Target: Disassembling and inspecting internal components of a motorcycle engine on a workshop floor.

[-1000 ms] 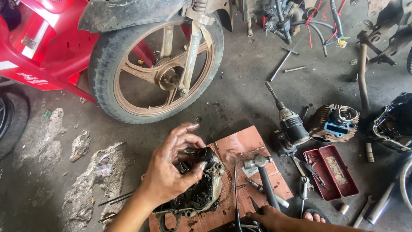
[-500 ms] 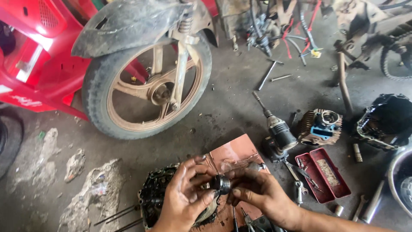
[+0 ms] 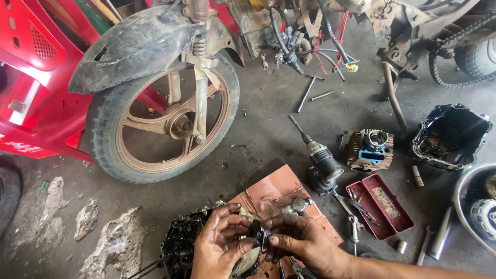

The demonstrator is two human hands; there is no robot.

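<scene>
Concrete floor point(image 3: 268, 139), oil-stained and cracked at the left, carries everything in front of you. At the far left stands a red motorbike body point(image 3: 31, 88), and beside it the front wheel point(image 3: 163, 121) with its worn tyre and dusty mudguard point(image 3: 139, 46) rests upright on the floor. Below the wheel, a dark, greasy engine case point(image 3: 178, 245) lies on the floor at the edge of a reddish board point(image 3: 281, 191).

Your left hand point(image 3: 222, 245) hovers over that case with its fingers curled inward, the fingertips pinching one side of a small dark round part point(image 3: 260, 232). Your right hand point(image 3: 299, 243) meets it from the other side, thumb and fingers closed on the same part, so both hands hold it together just above the case and the near end of the board.

To the right of the board a power drill point(image 3: 323, 163) lies on the floor with its bit pointing up and left. Next comes a finned engine cylinder point(image 3: 369, 150), with an open red tool tray point(image 3: 382, 204) just below it and a few wrenches point(image 3: 354, 227) lying beside the tray. Further right sits a black engine cover point(image 3: 449, 137), and at the far right edge a metal basin point(image 3: 473, 206) is partly cut off.
</scene>
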